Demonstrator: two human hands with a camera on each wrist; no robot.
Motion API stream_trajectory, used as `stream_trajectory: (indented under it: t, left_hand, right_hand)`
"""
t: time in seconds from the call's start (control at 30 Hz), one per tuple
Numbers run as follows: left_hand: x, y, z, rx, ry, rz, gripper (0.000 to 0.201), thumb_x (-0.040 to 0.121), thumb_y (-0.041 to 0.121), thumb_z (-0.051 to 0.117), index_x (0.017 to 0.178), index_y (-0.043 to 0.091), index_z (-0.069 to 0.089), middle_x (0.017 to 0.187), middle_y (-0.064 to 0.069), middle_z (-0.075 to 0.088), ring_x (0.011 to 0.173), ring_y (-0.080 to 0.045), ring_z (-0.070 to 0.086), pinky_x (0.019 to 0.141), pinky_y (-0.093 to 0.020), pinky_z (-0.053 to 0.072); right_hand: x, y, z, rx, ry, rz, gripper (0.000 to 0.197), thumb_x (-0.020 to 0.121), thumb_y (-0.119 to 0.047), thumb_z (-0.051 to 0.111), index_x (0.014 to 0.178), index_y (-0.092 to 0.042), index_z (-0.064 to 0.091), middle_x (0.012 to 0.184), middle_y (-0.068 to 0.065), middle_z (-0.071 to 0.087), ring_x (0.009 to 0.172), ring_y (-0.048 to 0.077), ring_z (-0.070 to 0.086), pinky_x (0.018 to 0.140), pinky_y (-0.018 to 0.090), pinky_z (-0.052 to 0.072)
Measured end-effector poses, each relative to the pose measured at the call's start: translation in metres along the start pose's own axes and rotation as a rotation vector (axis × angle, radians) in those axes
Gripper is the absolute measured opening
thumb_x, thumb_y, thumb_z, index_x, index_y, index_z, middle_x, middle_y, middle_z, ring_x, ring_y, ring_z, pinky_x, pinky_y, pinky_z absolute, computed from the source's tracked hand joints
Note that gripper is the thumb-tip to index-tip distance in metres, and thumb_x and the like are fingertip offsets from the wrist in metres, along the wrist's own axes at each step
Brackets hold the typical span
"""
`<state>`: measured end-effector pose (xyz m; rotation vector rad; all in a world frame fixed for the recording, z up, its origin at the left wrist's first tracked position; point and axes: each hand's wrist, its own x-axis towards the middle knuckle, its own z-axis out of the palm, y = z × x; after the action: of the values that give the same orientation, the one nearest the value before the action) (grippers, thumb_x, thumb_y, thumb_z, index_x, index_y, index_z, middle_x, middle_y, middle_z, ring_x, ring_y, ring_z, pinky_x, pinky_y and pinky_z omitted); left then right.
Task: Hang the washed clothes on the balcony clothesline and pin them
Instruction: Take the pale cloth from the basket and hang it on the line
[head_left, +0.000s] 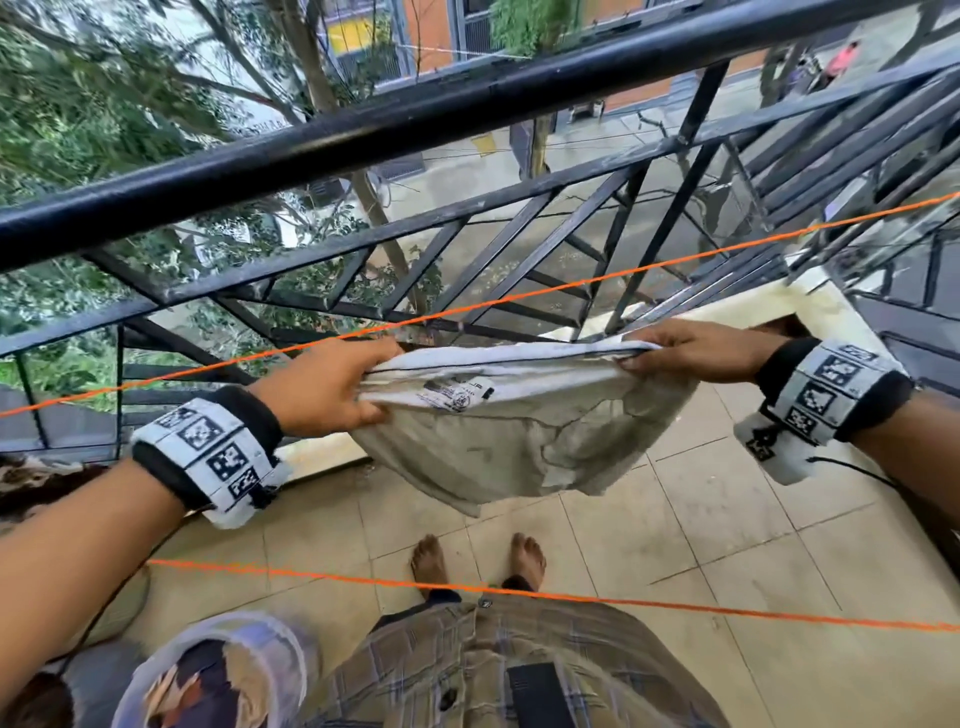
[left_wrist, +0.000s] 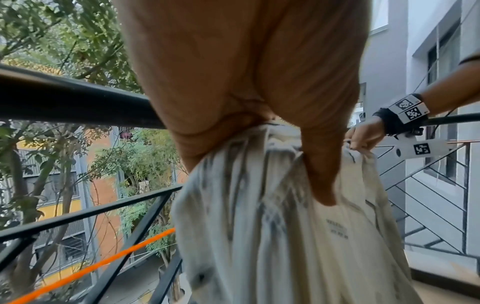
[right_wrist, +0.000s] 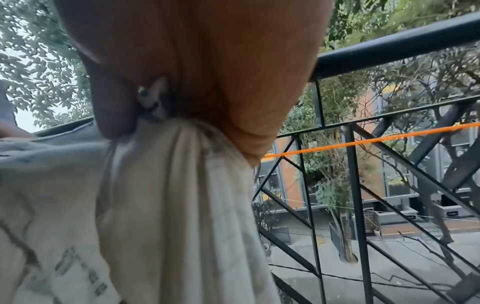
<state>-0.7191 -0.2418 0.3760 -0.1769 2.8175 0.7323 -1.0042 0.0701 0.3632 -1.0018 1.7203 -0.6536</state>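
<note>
A pale grey-white garment (head_left: 524, 436) with a printed label hangs stretched between my two hands, just below the far orange clothesline (head_left: 519, 299). My left hand (head_left: 337, 387) grips its left top edge, and my right hand (head_left: 691, 348) grips the right top edge. In the left wrist view the garment (left_wrist: 285, 236) drops from my left hand (left_wrist: 259, 102), with my right hand (left_wrist: 363, 137) holding the far corner. The right wrist view shows my right hand (right_wrist: 197, 72) bunching the cloth (right_wrist: 168, 205), with the orange line (right_wrist: 376, 139) beyond it.
A black metal railing (head_left: 415, 119) runs behind the far line. A second orange line (head_left: 571, 595) crosses near my waist. A tub of clothes (head_left: 223, 670) sits at lower left on the tiled floor (head_left: 727, 545). My bare feet (head_left: 478, 561) stand below the garment.
</note>
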Motion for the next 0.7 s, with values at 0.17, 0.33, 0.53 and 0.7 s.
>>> stream_trajectory:
  t: [0.17, 0.33, 0.53, 0.7]
  left_hand:
    - [0.004, 0.011, -0.004, -0.027, 0.119, -0.018, 0.025, 0.080, 0.041, 0.044, 0.086, 0.027, 0.064, 0.071, 0.012, 0.059, 0.069, -0.012, 0.055, 0.063, -0.030, 0.039]
    - [0.002, 0.015, -0.001, -0.273, 0.048, -0.023, 0.007, 0.081, 0.040, 0.050, 0.083, 0.038, 0.056, 0.079, 0.021, 0.060, 0.071, 0.003, 0.052, 0.064, -0.023, 0.038]
    - [-0.005, 0.018, -0.015, -0.297, 0.099, -0.103, 0.045, 0.065, 0.067, 0.069, 0.087, 0.028, 0.060, 0.081, 0.011, 0.068, 0.068, -0.002, 0.059, 0.064, -0.022, 0.047]
    - [-0.012, 0.025, -0.021, -0.090, -0.007, 0.008, 0.054, 0.064, 0.081, 0.067, 0.098, 0.041, 0.054, 0.089, 0.014, 0.067, 0.080, -0.002, 0.063, 0.072, -0.024, 0.050]
  right_hand:
    - [-0.013, 0.014, 0.005, -0.545, -0.089, 0.101, 0.035, 0.078, -0.059, 0.072, 0.077, -0.026, 0.062, 0.073, -0.011, 0.064, 0.068, 0.003, 0.057, 0.062, 0.020, 0.042]
    - [-0.026, 0.033, 0.000, -0.496, -0.078, 0.198, 0.035, 0.085, -0.038, 0.073, 0.055, -0.033, 0.055, 0.047, -0.013, 0.045, 0.047, 0.005, 0.040, 0.052, 0.025, 0.030]
    - [-0.056, 0.052, 0.003, -0.220, 0.114, 0.096, 0.035, 0.077, -0.066, 0.060, 0.092, -0.036, 0.071, 0.085, -0.020, 0.069, 0.079, 0.001, 0.060, 0.073, 0.019, 0.045]
    - [-0.081, 0.032, -0.034, -0.506, 0.077, 0.121, 0.053, 0.070, -0.086, 0.053, 0.076, -0.035, 0.067, 0.064, -0.013, 0.059, 0.066, 0.008, 0.055, 0.061, 0.023, 0.041]
